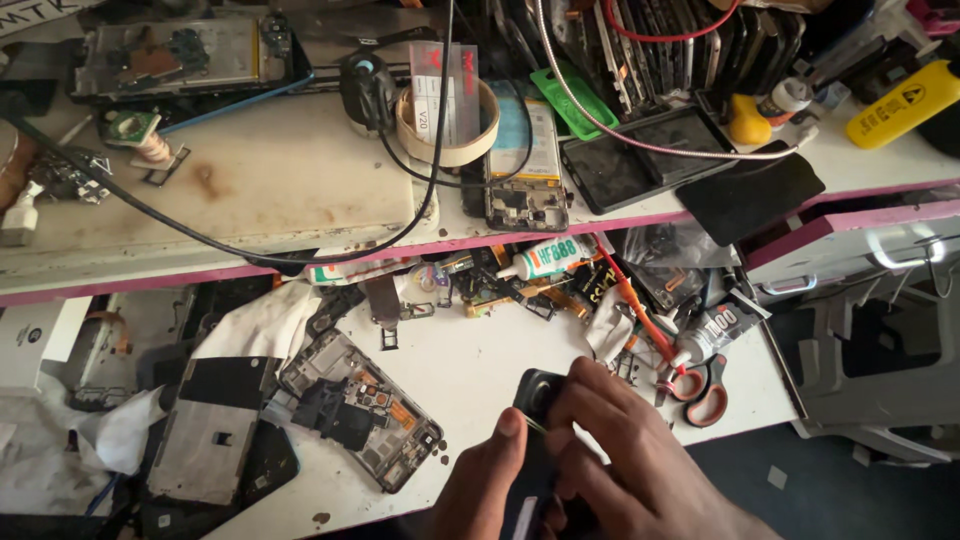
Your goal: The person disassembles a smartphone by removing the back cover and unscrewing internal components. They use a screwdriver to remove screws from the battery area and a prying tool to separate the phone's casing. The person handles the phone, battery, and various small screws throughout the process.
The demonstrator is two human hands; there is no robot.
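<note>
Both hands grip a black rectangular phone body (535, 440) at the white worktop's (480, 370) near edge. The left hand (480, 485) pinches its side; the right hand (625, 455) wraps over it. Prying here wants gentle, steady pressure near the camera corner.

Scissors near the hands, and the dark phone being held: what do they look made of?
Scissors: handles look like orange-red plastic, smooth with a slight sheen; blades are hidden under clutter. Dark phone, held by the left hand and right hand: matte black, probably plastic or coated glass; the look leaves it open.
</note>
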